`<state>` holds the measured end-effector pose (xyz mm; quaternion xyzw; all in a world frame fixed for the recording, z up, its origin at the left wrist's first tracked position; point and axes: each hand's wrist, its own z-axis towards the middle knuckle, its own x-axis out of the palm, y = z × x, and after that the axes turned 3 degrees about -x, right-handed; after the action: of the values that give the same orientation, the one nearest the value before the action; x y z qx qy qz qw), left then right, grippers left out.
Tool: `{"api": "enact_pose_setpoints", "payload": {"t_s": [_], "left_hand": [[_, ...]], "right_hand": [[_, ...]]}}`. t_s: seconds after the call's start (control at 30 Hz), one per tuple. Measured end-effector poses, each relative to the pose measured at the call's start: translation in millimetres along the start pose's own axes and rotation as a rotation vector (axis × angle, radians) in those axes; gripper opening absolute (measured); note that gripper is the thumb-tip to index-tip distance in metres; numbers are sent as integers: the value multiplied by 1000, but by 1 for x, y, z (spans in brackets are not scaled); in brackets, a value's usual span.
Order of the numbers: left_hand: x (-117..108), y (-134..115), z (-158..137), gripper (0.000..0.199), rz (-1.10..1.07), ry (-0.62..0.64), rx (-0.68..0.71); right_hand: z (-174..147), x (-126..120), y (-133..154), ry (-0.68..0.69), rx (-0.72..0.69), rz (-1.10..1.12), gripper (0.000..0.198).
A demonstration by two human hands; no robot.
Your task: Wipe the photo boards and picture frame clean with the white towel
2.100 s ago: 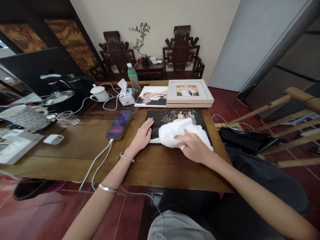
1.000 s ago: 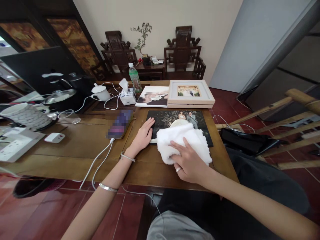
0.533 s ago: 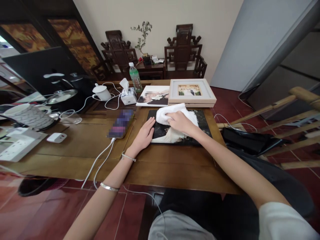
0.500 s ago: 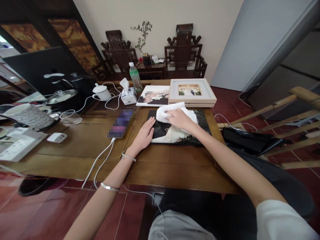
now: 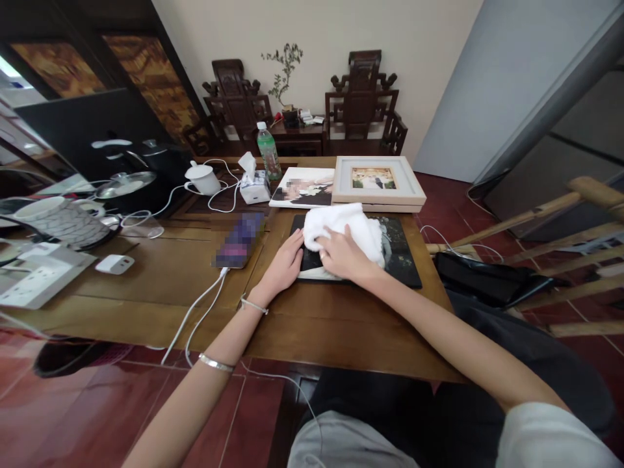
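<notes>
A dark photo panel [image 5: 402, 260] lies flat near the table's front edge, and a white cloth [image 5: 341, 220] covers much of its middle. My right hand [image 5: 341, 253] grips the near left part of the cloth and presses it against the panel. Some of its fingertips are sunk in the fabric. At the panel's left edge rests my left hand [image 5: 284, 263], fingers stretched out, touching that edge and holding nothing.
Behind the panel lie a white-edged photo print [image 5: 302, 188] and a pale picture frame [image 5: 414, 185]. To the left are a phone [image 5: 241, 240] on a cable, a tissue box [image 5: 255, 188], a bottle [image 5: 268, 153], a lidded cup [image 5: 202, 179] and a power strip [image 5: 43, 279].
My right hand has drawn the cloth a little toward me over the panel, and more of the cloth lies spread out. The left hand stays at the panel's edge.
</notes>
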<state>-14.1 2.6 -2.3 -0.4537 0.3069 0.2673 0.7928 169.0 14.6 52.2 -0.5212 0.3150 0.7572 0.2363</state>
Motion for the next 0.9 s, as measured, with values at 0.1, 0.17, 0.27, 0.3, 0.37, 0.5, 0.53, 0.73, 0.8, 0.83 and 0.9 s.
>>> {"api": "enact_pose_setpoints", "payload": {"t_s": [0.1, 0.17, 0.27, 0.3, 0.37, 0.5, 0.53, 0.73, 0.8, 0.83, 0.9], "left_hand": [[-2, -3, 0, 45, 7, 22, 9], [-3, -4, 0, 45, 16, 32, -6], [-4, -4, 0, 46, 20, 35, -32], [-3, -4, 0, 46, 17, 32, -39], [-3, -4, 0, 45, 9, 24, -47], [-3, -4, 0, 45, 18, 28, -40], [-2, -4, 0, 45, 23, 28, -38], [0, -1, 0, 44, 4, -6, -20], [0, -3, 0, 45, -18, -22, -26], [-1, -5, 0, 46, -33, -31, -29], [-5, -10, -1, 48, -81, -60, -27]], "right_hand": [[-40, 1, 19, 20, -95, -11, 35], [-63, -3, 28, 25, -144, 11, 32], [-90, -9, 35, 41, -215, 54, 26], [-96, -11, 36, 44, -236, 61, 26], [-105, -14, 35, 43, -278, 71, 25], [-103, -21, 25, 13, -250, 92, 24], [-99, -23, 21, 15, -214, 90, 26], [-44, -33, -15, 54, 45, -21, 36], [-24, -28, -23, 21, 99, -62, 36], [-15, -24, -25, 3, 114, -79, 35], [0, -15, -22, -13, 99, -92, 35]]}}
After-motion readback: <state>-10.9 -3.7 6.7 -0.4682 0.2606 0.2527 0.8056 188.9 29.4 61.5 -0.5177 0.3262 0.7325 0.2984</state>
